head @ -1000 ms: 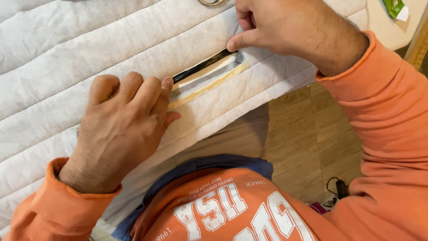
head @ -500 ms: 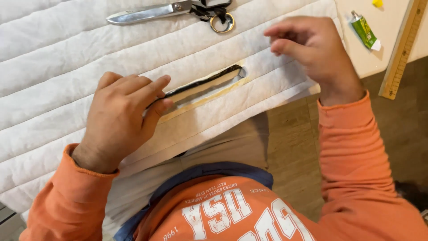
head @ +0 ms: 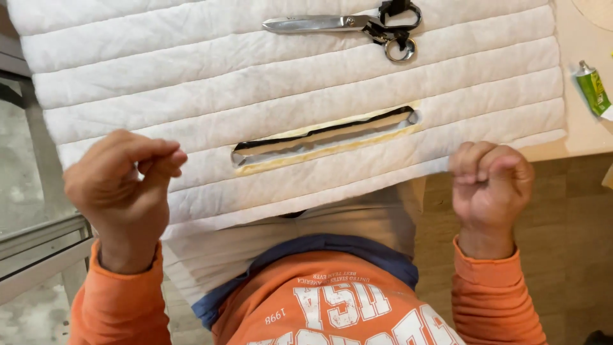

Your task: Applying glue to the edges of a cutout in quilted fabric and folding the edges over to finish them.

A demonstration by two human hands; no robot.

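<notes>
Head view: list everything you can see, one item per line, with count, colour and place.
Quilted panel: one, white, spread across the table, near edge hanging over it.
Slit: one, long opening in the panel's middle, black and tan edges, yellowish border.
Scissors: one pair, silver blades, black handles, lying on the panel's far edge.
Tube: one, green, on the table at right.
Table: one, pale wood, bare strip right of the panel.
Floor: wooden, lower right.
Sweatshirt: one, orange with white print, bottom centre.
Left hand: fingers pinched together, over the panel's near left edge.
Right hand: fingers curled shut, at the panel's near right corner.
</notes>
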